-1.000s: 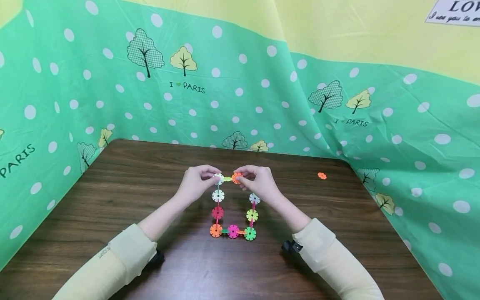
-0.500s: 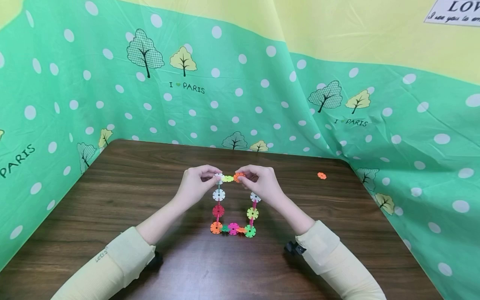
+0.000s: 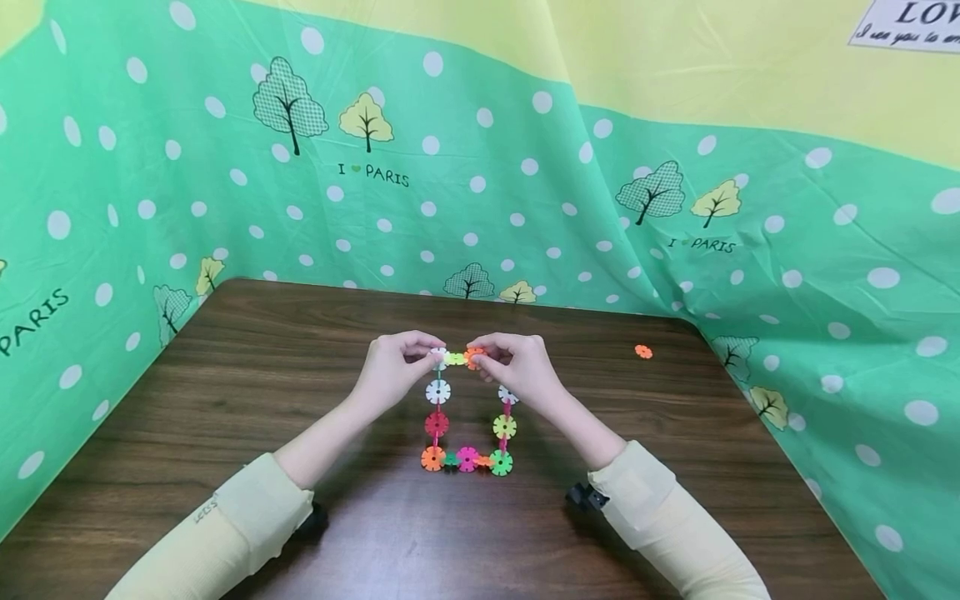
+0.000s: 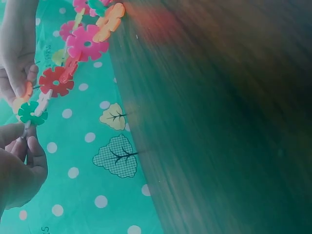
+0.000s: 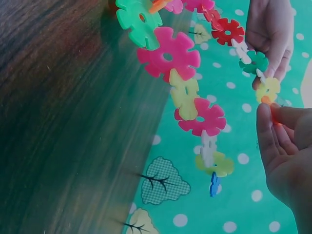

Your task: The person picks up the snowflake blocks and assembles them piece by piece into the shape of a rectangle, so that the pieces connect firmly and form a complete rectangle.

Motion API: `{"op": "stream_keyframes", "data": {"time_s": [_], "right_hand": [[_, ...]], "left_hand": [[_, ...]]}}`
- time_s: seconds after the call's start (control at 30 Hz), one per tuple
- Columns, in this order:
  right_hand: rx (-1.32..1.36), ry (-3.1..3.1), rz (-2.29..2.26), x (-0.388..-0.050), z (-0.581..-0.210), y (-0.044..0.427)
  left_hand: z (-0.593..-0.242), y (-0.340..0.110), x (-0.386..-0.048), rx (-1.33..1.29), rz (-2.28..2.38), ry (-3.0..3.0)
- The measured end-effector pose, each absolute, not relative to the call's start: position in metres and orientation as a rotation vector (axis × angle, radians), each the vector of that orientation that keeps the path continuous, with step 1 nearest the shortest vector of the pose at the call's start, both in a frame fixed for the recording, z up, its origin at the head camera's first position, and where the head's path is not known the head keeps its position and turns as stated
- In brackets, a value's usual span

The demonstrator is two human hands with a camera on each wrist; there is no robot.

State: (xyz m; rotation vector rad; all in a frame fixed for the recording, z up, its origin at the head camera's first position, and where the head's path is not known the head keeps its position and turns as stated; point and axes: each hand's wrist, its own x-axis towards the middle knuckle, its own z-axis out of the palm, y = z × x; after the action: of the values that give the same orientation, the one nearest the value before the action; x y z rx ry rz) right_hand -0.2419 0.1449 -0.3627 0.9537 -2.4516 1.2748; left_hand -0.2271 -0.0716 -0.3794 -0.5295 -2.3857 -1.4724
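Observation:
A chain of notched flower-shaped plastic discs in several colours hangs in a squarish loop between the hands, above the table. At its top left my left hand (image 3: 390, 362) pinches a white disc (image 3: 438, 360). My right hand (image 3: 521, 364) pinches an orange disc (image 3: 475, 357), with a yellow disc (image 3: 455, 359) linking the two. Along the bottom are an orange disc (image 3: 432, 459), a pink disc (image 3: 467, 459) and a green disc (image 3: 501, 462). In the right wrist view a blue disc (image 5: 214, 184) ends the chain's other branch, apart from the right hand's fingers.
A loose orange disc (image 3: 643, 352) lies at the right rear of the dark wooden table (image 3: 300, 350). Behind the table hangs a green polka-dot curtain (image 3: 480, 225). Both sleeves are rolled back at the wrists, where small black cameras (image 3: 587, 497) sit.
My right hand has shifted slightly right and then back left with the orange disc. The hanging chain rose a little and dropped again. Both hands keep their pinch.

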Motion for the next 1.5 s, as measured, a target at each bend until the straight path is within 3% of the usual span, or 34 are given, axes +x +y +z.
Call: {"op": "stream_keyframes", "data": {"time_s": [0.63, 0.83, 1.07, 1.5], "right_hand": [[0.833, -2.498, 1.453, -0.247, -0.373, 0.143], [0.858, -2.544, 1.470, -0.231, -0.352, 0.141], [0.908, -2.551, 1.273, -0.250, -0.372, 0.164], [0.882, -2.595, 1.060, -0.255, -0.353, 0.217]], "left_hand": [[-0.383, -0.070, -0.231, -0.488, -1.546, -2.418], [-0.383, -0.071, -0.233, -0.488, -1.535, -2.435], [-0.388, -0.074, -0.238, -0.506, -1.510, -2.453], [-0.389, -0.081, -0.240, -0.509, -1.469, -2.485]]}}
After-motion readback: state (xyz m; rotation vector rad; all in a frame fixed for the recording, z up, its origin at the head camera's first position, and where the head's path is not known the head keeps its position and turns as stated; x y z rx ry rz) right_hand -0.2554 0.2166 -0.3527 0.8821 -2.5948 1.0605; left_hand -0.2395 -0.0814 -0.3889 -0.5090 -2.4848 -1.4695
